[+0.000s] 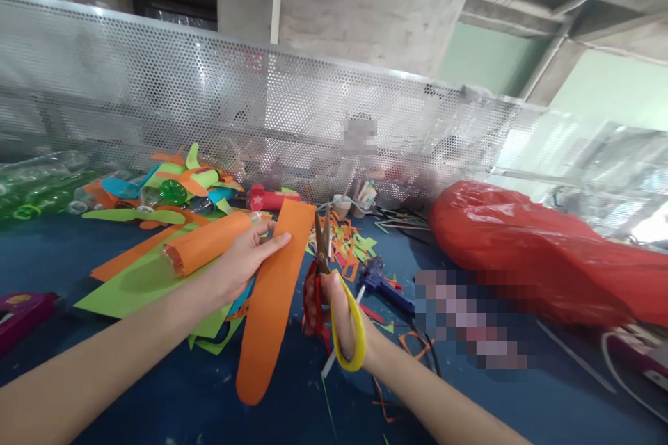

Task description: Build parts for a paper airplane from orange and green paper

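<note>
The left hand [250,254] pinches the orange paper strip [274,306] between thumb and fingers, at 7 o'clock of the view. At the strip's 2 o'clock, the right hand [342,299] grasps the scissors [323,261], 2 blades toward 12 o'clock. If the pinch loosens, the strip could bend and a cut could wander; a wide elbow swing might knock the glue gun [389,292] at the scissors' 4 o'clock.

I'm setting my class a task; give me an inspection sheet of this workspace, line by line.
Surface: blue tabletop, partly covered.
Job's things: orange paper strip, rounded at its near end; scissors, blades parted.
Clutter: paper scraps, plastic bottles, orange cylinder, green paper, blue glue gun, red plastic bundle.
Hands: left hand pinches the strip; right hand grips the scissors beside it.
Cables: dark cable near the glue gun; white cord at right.
Surroundings: perforated metal screen behind, concrete wall beyond.
</note>
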The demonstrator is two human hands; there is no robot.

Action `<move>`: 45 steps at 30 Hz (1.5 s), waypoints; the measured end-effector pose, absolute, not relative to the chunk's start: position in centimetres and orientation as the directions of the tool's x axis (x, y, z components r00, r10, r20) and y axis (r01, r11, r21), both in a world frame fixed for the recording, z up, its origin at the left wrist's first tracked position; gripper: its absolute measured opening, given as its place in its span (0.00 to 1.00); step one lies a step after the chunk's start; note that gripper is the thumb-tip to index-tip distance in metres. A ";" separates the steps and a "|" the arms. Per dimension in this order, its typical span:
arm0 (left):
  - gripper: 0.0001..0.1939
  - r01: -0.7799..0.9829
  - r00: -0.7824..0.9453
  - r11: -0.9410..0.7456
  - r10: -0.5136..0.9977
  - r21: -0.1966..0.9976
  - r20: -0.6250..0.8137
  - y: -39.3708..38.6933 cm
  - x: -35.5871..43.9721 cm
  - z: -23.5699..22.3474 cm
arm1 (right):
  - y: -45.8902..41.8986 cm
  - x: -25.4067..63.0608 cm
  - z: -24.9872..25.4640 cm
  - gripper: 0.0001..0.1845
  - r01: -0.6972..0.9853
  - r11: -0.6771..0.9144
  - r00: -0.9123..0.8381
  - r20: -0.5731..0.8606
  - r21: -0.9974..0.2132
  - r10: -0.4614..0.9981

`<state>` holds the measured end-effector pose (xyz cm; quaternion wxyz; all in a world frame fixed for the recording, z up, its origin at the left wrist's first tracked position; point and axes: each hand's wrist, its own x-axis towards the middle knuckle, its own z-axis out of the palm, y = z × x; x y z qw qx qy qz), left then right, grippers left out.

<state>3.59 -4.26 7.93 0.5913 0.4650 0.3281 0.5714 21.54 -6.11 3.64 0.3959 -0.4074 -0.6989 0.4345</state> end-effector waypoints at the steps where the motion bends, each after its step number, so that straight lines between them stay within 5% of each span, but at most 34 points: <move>1: 0.14 -0.364 0.128 -0.107 0.978 0.925 0.163 -4.4 3.7 7.9 | -6.1 21.6 3.4 0.33 0.212 0.272 -0.366 0.181 -0.939 0.913; 8: 0.18 -0.221 0.074 -0.193 0.974 0.956 0.213 -4.9 4.3 7.6 | -5.6 22.3 2.3 0.30 0.305 0.305 -0.397 0.171 -0.902 0.902; 20: 0.14 -0.067 0.047 -0.258 0.964 0.964 0.262 -5.3 4.2 7.8 | -5.8 22.3 3.4 0.30 0.378 0.345 -0.386 0.193 -0.859 0.902; 29: 0.10 0.203 -0.031 -0.353 0.930 0.913 0.366 -5.6 4.0 8.3 | -6.3 22.0 5.0 0.28 0.511 0.446 -0.398 0.257 -0.735 0.881; 45: 0.09 0.240 -0.041 -0.339 0.933 0.910 0.359 -5.6 4.0 8.3 | -6.5 21.9 5.6 0.31 0.577 0.446 -0.415 0.224 -0.685 0.882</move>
